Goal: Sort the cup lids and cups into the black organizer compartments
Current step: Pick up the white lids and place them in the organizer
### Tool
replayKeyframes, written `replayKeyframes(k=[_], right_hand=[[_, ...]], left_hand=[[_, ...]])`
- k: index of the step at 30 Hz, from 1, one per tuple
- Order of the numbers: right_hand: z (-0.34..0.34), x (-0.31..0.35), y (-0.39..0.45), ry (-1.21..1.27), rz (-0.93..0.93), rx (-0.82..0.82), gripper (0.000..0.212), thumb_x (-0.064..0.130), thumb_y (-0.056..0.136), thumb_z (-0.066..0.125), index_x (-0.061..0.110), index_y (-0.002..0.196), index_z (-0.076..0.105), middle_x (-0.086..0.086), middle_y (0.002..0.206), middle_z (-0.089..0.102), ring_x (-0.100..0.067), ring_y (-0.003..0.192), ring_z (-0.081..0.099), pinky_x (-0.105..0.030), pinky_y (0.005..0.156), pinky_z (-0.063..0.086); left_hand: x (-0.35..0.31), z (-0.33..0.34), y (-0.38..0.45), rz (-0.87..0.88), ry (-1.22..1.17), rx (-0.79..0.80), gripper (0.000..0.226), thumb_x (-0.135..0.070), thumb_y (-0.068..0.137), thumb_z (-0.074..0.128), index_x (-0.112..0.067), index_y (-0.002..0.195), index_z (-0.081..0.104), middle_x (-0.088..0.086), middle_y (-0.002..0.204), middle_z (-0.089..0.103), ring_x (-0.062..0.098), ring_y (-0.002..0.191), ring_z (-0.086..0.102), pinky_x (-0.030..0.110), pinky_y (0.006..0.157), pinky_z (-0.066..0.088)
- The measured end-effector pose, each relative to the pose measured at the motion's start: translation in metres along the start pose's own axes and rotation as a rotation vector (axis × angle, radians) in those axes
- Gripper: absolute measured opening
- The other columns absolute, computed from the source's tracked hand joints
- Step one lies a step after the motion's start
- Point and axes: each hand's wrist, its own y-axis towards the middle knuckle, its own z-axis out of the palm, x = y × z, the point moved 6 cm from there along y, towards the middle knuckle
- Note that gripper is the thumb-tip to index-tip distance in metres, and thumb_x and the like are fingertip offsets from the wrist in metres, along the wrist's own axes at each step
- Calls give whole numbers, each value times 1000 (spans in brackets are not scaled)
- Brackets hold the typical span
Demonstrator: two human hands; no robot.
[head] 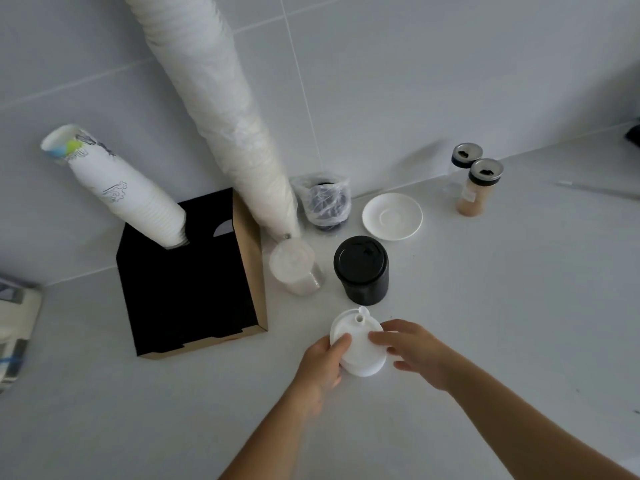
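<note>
Small stack of white plastic sip lids (358, 344) sits on the pale tabletop (485, 306), just right of the black cardboard organizer box (187, 289). Left hand (323, 363) grips the stack's left edge, thumb curled over the top; right hand (414, 351) touches the right rim with fingers extended, holding nothing. Likely light, thin, springy and slippery — lids could slide apart; best held by opposite rims, squeezed gently
</note>
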Motion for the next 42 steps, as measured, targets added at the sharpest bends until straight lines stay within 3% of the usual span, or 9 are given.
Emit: replayKeyframes(k=[8, 15, 22, 25, 30, 33, 36, 38, 42], right_hand=[[13, -1, -3, 64, -26, 3, 32, 31, 83, 72, 18, 111, 63, -5, 119, 66, -22, 112, 59, -35, 89, 44], [58, 16, -27, 132, -138, 47, 36, 32, 85, 71, 16, 115, 59, -8, 117, 65, -26, 111, 63, -47, 97, 49], [110, 68, -41, 131, -258, 68, 42, 29, 80, 75, 10, 114, 59, -12, 117, 66, -26, 107, 65, -38, 91, 51], [129, 92, -46, 91, -309, 77, 51, 35, 71, 76, 13, 114, 61, -10, 116, 68, -26, 106, 67, -39, 90, 52], [159, 127, -49, 46, -366, 49, 40, 31, 80, 74, 18, 115, 60, -9, 117, 69, -26, 109, 65, -48, 102, 47], [180, 149, -55, -28, -384, 79, 54, 43, 72, 79, 24, 119, 58, -3, 118, 70, -24, 113, 63, -47, 104, 45], [199, 172, -60, -74, -420, 125, 61, 45, 68, 76, 28, 123, 56, 1, 121, 69, -21, 114, 63, -44, 103, 46], [209, 187, -63, -82, -458, 149, 58, 45, 71, 74, 34, 124, 56, 5, 119, 71, -19, 114, 64, -44, 102, 47], [229, 223, -64, -119, -532, 184, 55, 38, 72, 74, 37, 125, 56, 9, 117, 72, -13, 105, 70, -33, 87, 54]], left_hand=[[-3, -10, -11, 68, -8, -81, 9, -35, 86, 61, -35, 94, 66, -6, 103, 68, 15, 99, 62, 29, 73, 49], [-14, -53, -35, 246, -43, -116, 41, -51, 69, 66, -33, 106, 67, -3, 108, 69, 18, 101, 65, 40, 85, 59], [-41, -106, -60, 360, -136, -193, 53, -58, 60, 63, -32, 106, 69, -1, 104, 71, 20, 100, 66, 36, 82, 58], [-55, -129, -68, 372, -206, -187, 48, -52, 61, 67, -30, 103, 72, -2, 100, 74, 18, 97, 68, 36, 81, 57], [-77, -168, -79, 400, -314, -119, 30, -30, 78, 72, -22, 107, 72, 2, 99, 76, 18, 96, 70, 28, 73, 56], [-90, -193, -84, 431, -321, -117, 23, -30, 79, 71, -23, 101, 73, 2, 100, 75, 18, 95, 69, 29, 72, 58], [-103, -212, -85, 453, -292, -98, 46, -44, 62, 74, -25, 104, 72, 0, 102, 74, 17, 100, 68, 40, 92, 56], [-113, -225, -82, 469, -268, -83, 70, -49, 55, 74, -22, 118, 66, -1, 107, 73, 15, 103, 67, 41, 95, 54], [-140, -252, -75, 503, -242, -88, 85, -52, 51, 77, -19, 127, 60, 0, 114, 71, 14, 105, 67, 41, 97, 52]])
